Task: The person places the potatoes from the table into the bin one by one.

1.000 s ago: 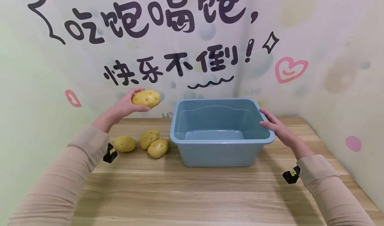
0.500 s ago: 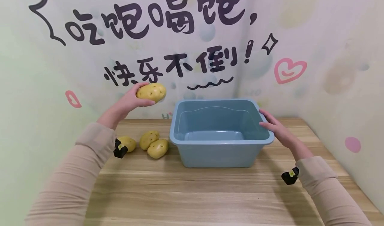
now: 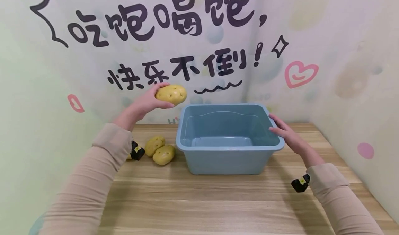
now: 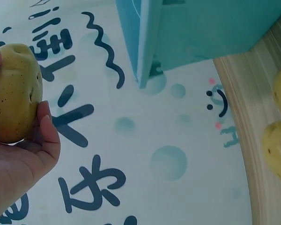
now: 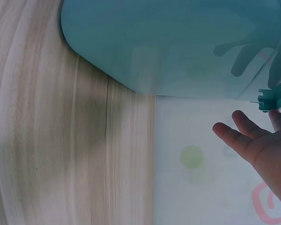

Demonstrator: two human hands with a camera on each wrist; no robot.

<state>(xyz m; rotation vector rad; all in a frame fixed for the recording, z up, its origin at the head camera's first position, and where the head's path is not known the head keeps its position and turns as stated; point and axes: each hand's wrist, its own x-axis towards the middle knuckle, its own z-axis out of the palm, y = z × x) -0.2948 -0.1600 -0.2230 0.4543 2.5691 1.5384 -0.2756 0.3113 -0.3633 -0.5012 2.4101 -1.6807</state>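
Watching from afar, I see the left hand [image 3: 146,102] holding one potato [image 3: 173,94] in its grip, left of the head frame's centre, long axis nearly level, above and left of the blue bin [image 3: 230,147], whose right rim the right hand [image 3: 290,135] touches with straight fingers [image 3: 279,121].

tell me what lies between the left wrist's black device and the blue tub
In the head view, a rear potato and a front potato lie on the table between the black device and the blue tub.
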